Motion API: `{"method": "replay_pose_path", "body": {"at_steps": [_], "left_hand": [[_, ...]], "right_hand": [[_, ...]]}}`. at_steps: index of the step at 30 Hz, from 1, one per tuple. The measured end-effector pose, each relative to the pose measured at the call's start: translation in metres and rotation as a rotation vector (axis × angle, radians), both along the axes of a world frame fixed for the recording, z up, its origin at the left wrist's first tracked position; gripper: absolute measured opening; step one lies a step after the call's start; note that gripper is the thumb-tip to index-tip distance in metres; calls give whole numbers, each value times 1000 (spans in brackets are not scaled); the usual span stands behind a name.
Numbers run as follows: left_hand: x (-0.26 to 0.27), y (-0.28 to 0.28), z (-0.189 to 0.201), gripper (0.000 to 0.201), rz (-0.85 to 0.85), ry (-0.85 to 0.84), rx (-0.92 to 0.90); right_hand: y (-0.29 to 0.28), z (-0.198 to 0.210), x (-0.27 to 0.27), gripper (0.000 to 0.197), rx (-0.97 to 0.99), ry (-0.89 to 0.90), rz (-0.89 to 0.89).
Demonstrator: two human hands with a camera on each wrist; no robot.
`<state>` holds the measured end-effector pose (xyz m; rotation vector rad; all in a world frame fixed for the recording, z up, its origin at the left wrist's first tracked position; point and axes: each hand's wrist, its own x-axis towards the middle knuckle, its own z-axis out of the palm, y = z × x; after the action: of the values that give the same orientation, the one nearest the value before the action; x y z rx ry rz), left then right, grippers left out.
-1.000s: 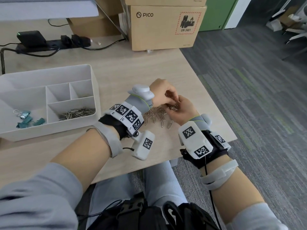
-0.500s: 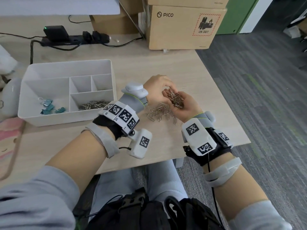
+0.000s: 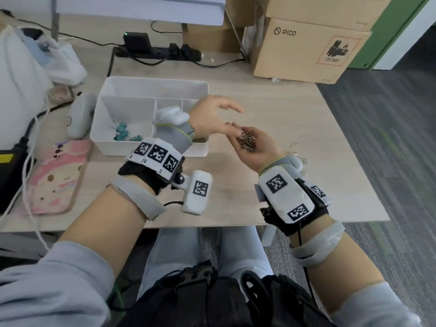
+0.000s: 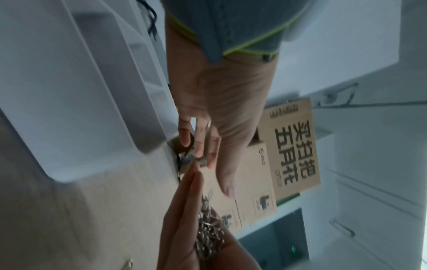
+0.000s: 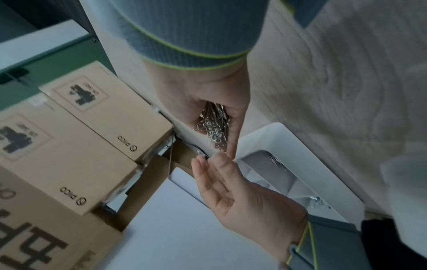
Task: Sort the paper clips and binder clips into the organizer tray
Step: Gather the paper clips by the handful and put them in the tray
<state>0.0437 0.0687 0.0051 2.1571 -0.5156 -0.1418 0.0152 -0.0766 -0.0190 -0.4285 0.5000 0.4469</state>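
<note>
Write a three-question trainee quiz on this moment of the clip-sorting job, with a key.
1. True or false: the right hand cups a pile of paper clips in its palm.
2. Which compartment of the organizer tray holds the teal binder clips? A. the large left one B. the long rear one C. a small middle one
3. Fill in: the left hand's fingers are ____, gripping nothing.

Key: 1 true; 2 A; 3 straight
</note>
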Motion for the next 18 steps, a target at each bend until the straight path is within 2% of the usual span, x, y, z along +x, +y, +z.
{"method": "replay_pose_path", "body": {"at_steps": [3,6,10,14,16,18], "left_hand": [[-1,32,-7,29,201,-62,-162],[-5,61,-13,15,343,-117,-211],[-7,87,-22,33,455,-84,-223],[-8,95,-31,45,432,-1,-237],[-9,95,-33,48,424,1,-292],[-9,96,-34,51,423,3,-342]], "right_hand": [[21,10,0,21,34,-22,31],[44,19,-2,27,22,-27,117],[68,25,-2,29,-41,-22,222],[83,26,0,27,-166,-51,327],[87,25,3,23,-193,-39,326],[90,23,7,27,-213,-17,293]]}}
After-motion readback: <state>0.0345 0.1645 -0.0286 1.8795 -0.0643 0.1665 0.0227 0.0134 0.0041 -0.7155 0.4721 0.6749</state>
